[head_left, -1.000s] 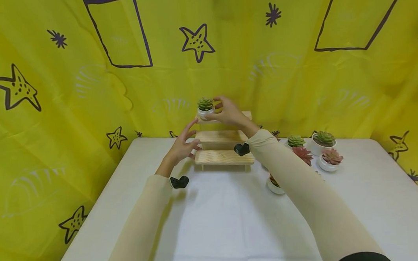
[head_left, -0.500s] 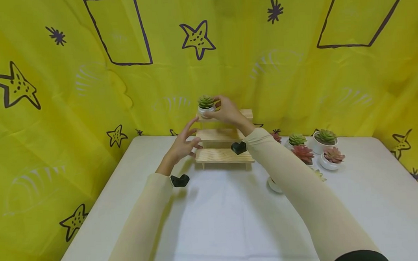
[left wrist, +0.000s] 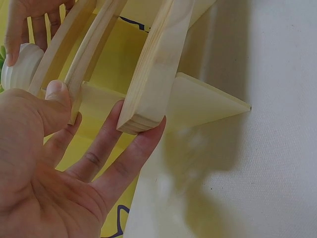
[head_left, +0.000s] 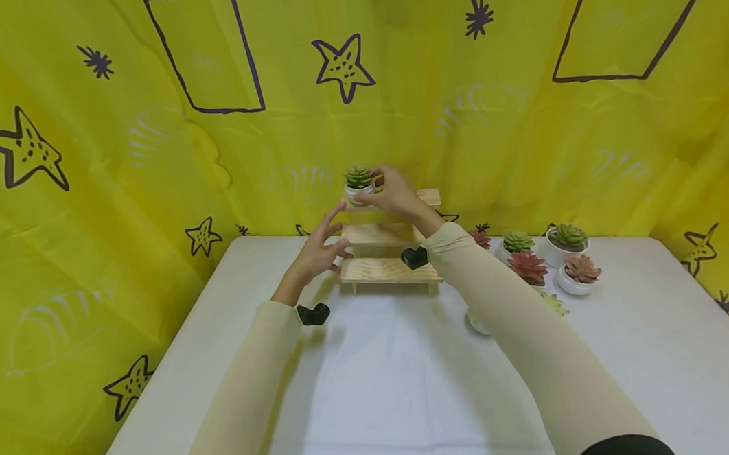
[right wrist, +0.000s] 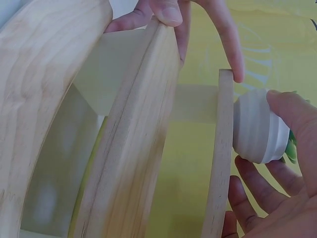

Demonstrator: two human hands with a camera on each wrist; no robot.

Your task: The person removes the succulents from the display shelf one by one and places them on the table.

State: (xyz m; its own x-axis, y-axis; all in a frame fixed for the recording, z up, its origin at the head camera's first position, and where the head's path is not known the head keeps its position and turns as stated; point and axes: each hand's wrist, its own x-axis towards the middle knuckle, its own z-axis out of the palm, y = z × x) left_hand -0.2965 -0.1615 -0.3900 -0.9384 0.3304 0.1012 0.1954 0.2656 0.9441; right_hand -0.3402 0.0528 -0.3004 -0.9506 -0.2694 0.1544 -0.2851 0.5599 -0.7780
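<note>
My right hand (head_left: 396,193) pinches a small white ribbed pot with a green succulent (head_left: 359,177) at the left end of the top shelf of a three-tier wooden stand (head_left: 391,270). In the right wrist view, the thumb is on one side of the white pot (right wrist: 257,126) and the fingers are on the other, its base against the shelf. My left hand (head_left: 318,255) is spread along the stand's left side. Its thumb and fingertips touch the ends of the shelves (left wrist: 154,69), as the left wrist view shows.
Several potted succulents stand on the white table (head_left: 373,385) at the right, among them a red one (head_left: 529,268), a pink one (head_left: 582,271) and a larger green one (head_left: 568,239). My right sleeve (head_left: 531,335) partly covers the group. A yellow patterned curtain (head_left: 409,129) hangs behind.
The head view has shifted slightly. My right hand still holds the pot at the top shelf's left end, and my left hand stays at the stand's side.
</note>
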